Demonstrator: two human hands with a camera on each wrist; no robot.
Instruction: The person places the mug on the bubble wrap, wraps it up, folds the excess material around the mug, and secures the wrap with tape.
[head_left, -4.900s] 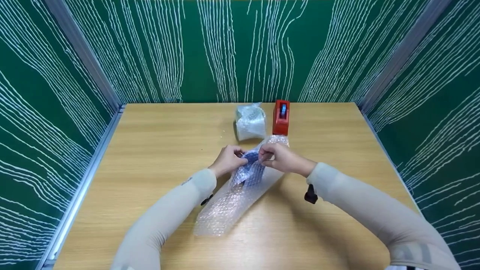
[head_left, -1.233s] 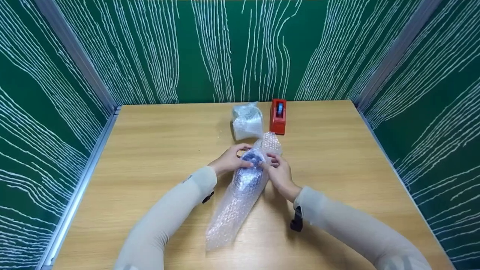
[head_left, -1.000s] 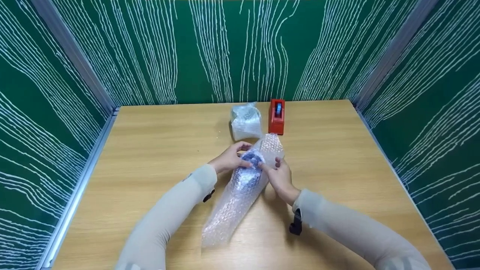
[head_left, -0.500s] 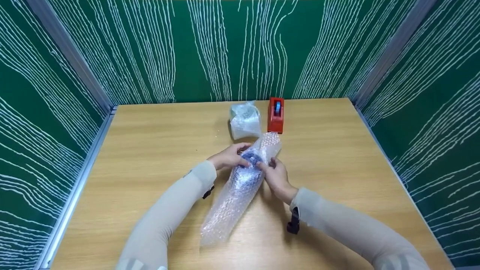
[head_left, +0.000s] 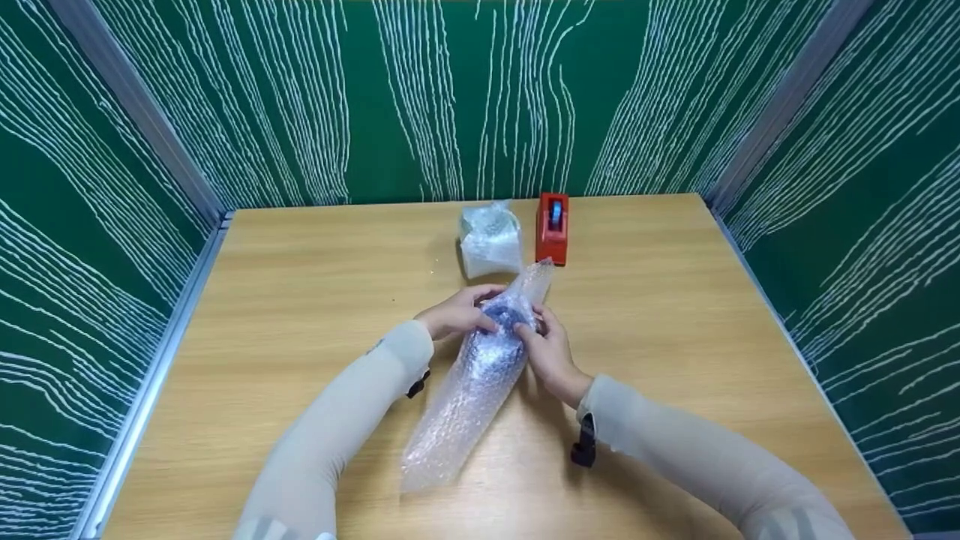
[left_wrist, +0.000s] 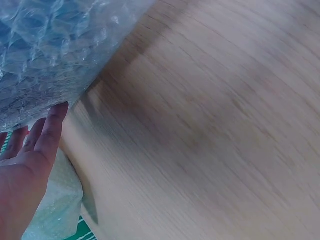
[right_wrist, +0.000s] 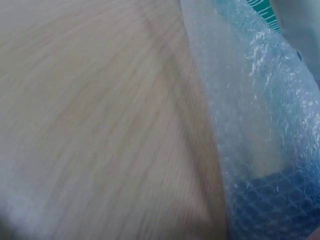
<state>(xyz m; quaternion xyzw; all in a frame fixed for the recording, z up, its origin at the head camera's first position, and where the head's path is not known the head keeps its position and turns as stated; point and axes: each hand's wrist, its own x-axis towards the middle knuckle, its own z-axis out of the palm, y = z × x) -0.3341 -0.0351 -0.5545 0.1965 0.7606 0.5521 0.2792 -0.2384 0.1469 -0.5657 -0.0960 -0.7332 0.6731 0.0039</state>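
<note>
A strip of bubble wrap lies diagonally on the table, wrapped around a dark blue object whose kind is hidden by the plastic. My left hand grips the wrapped object from the left, thumb on top and fingers at its far side. From the right, my right hand holds it, thumb on the upper face. In the left wrist view, fingertips of the left hand touch the edge of the bubble wrap. Blue shows through the bubble wrap in the right wrist view, where the right hand is nearly out of frame.
Behind the hands stands a separate bubble-wrapped bundle. A red tape dispenser sits to its right, close to the far tip of the wrap. Green walls with white lines border the wooden table.
Since the earliest frame, my right hand has lowered from pinching the wrap to holding the object's right side. Lately its fingers have shifted, and the wrap's far end has folded narrower.
</note>
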